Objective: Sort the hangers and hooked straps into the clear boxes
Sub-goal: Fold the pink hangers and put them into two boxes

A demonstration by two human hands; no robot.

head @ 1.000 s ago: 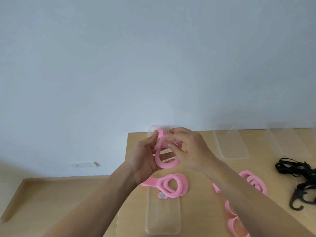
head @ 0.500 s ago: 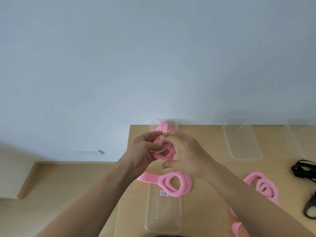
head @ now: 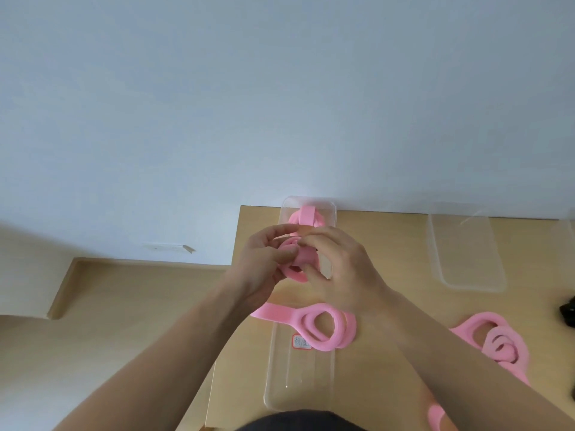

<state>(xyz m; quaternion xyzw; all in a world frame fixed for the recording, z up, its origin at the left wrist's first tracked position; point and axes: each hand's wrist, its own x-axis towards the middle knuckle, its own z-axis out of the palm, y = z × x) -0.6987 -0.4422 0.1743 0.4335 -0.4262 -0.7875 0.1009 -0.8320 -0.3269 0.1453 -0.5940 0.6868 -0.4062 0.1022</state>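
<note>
My left hand point(head: 264, 269) and my right hand point(head: 339, 269) both grip a coiled pink foam hanger point(head: 299, 265) over the far half of a long clear box point(head: 298, 396). Another pink hanger point(head: 306, 217) lies in the box's far end. A third pink hanger point(head: 320, 329) lies across the box's middle, its strap end sticking out over the left wall. More pink hangers point(head: 494, 343) are piled on the table to the right, partly hidden by my right forearm. A black hooked strap point(head: 568, 314) shows at the right edge.
A second clear box point(head: 466, 253) stands empty at the back right, and a third one's corner point(head: 572, 225) shows at the right edge. The wooden table point(head: 389, 253) ends at the wall behind and drops to the floor on the left.
Both hands have moved down and forward with the coiled pink hanger, from above the box's far end toward its inside. The camera has swung left, pushing the black straps nearly out of view.
</note>
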